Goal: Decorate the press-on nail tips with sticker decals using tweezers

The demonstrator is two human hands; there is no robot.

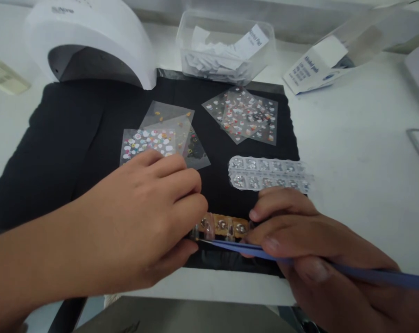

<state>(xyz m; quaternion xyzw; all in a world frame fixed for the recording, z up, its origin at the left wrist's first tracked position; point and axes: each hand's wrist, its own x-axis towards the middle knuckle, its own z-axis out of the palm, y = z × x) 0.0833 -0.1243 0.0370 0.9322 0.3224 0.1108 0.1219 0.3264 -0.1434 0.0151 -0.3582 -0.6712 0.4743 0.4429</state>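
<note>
Near the front edge of the black mat lies a gold-coloured strip (pixel 222 225) with round metallic studs. Clear nail tips (pixel 209 226) stand along it. My left hand (pixel 160 215) is closed around the strip's left end, with its fingertips partly hidden. Blue tweezers (pixel 258 252) are gripped between the thumb and fingers of my right hand (pixel 309 245). Their thin point reaches left to the strip's front, beside my left fingertips. Just beyond my right hand sits a clear compartment case (pixel 265 173) of small silvery gems.
Sticker sheets (pixel 148 143) lie beyond my left hand, and more sticker sheets (pixel 249 115) overlap farther right on the black mat (pixel 115 108). Behind stand a white nail lamp (pixel 98 27), a clear tub (pixel 195 25) of alcohol pads and an alcohol pad box (pixel 315 64).
</note>
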